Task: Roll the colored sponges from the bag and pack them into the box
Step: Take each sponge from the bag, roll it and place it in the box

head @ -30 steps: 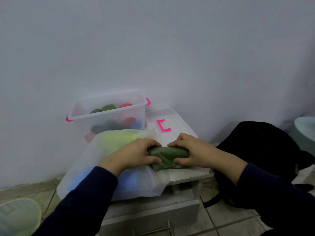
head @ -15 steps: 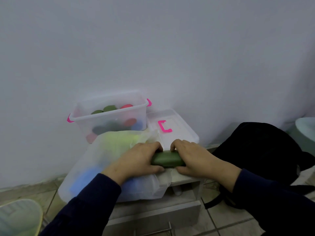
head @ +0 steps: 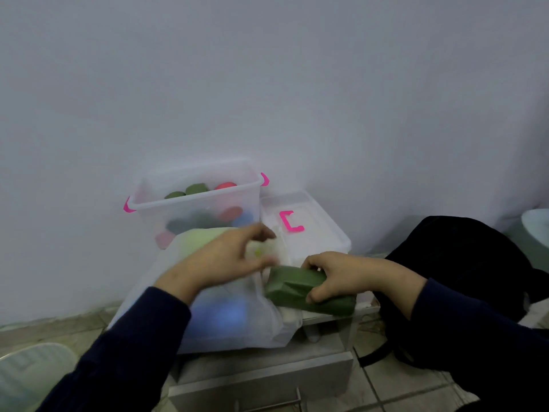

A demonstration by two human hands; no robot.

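Head view: right hand (head: 341, 278) grips the rolled green sponge (head: 300, 289) on the tabletop (head: 326, 318) beside the bag (head: 237, 328); left hand (head: 225, 260), blurred, fingers loosely spread, holds nothing. Keep the roll squeezed tight while carrying it to the box (head: 196, 203).

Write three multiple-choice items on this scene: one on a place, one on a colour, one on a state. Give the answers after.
1. Where is the lid?
A. On the box
B. Right of the box, flat
C. On the floor

2. What colour is the sponge in the right hand?
A. Green
B. Red
C. Blue

3. What is the left hand doing?
A. Gripping the sponge
B. Resting in the box
C. Holding nothing, fingers spread above the bag

Answers:
1 B, the lid with its pink clip lies beside the open box.
2 A, the roll is dark green.
3 C, only the right hand grips the sponge.
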